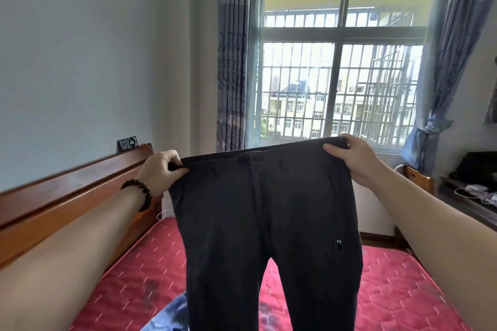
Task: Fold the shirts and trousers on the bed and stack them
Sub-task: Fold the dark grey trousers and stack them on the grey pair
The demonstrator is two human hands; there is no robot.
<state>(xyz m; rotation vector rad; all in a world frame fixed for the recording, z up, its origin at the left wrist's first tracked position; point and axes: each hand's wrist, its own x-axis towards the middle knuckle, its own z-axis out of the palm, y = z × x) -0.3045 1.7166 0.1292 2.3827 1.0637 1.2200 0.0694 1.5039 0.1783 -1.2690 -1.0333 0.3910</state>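
You hold a pair of dark trousers (266,223) up in the air above the bed (403,290), waistband level and stretched between both hands, the legs hanging straight down and running out of view at the bottom. Your left hand (161,172) pinches the left end of the waistband, fingers curled round the fabric; your right hand (349,156) clamps the right end, thumb on the front and the other fingers wrapped behind. The cloth looks soft and limp, fairly light, and not slippery (it drapes without a crease along the fly), so it should fold easily but will sag wherever it is not supported. The waistband corners are the firmest places to hold; bringing them together would likely lay one leg over the other. Beneath the trousers, a blue patterned garment (172,312) lies on the red quilted mattress and could get caught under the legs as you lower them. A wooden headboard (67,196) runs along the left, a barred window (338,83) with blue curtains (231,62) faces you, and a tabletop (473,204) with white cables stands at the right, well apart from the work.
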